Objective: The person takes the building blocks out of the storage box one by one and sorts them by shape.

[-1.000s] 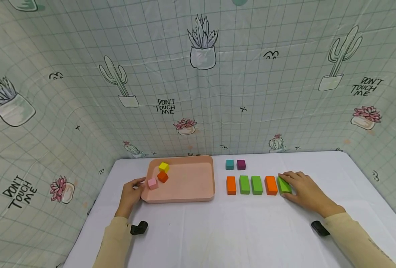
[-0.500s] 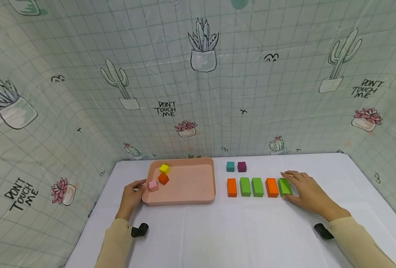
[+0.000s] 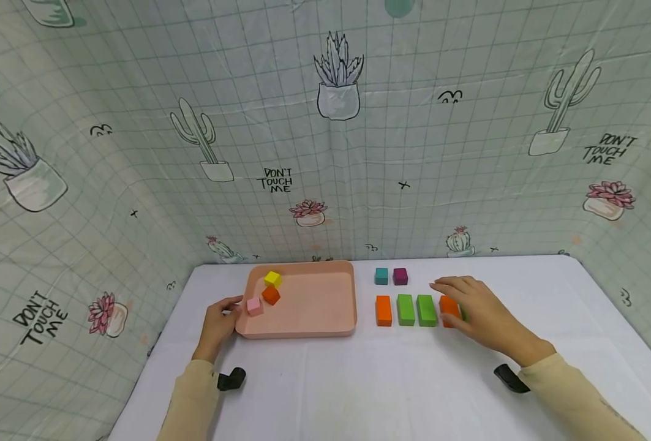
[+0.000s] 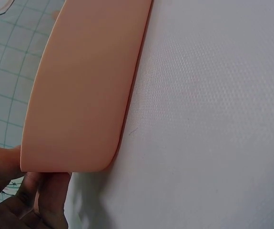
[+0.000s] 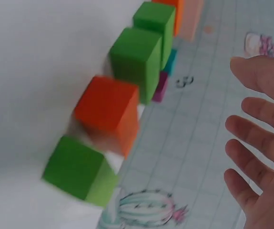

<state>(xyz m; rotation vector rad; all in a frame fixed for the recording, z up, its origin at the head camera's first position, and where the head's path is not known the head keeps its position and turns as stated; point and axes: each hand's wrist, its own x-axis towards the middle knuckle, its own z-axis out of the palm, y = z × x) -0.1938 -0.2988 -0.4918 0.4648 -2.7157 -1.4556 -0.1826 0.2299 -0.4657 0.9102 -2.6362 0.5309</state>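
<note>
Pale grid-patterned cloth (image 3: 402, 141) fills the upper frame behind a white-covered table (image 3: 358, 380). Right of centre, the right hand (image 3: 487, 313), fingers spread and holding nothing, hovers above an orange rectangular block (image 3: 449, 305); a low sweep could knock it into the green rectangular block (image 5: 76, 169) beside it. Left of centre, the left hand (image 3: 217, 324) touches a peach plastic-looking tray (image 3: 314, 300), whether pinching I cannot tell; a tug could slide the small pink cube (image 3: 255, 306) inside.

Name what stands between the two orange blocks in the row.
Two green blocks stand side by side between the left orange block and the right orange block; the head and right wrist views show them.
</note>
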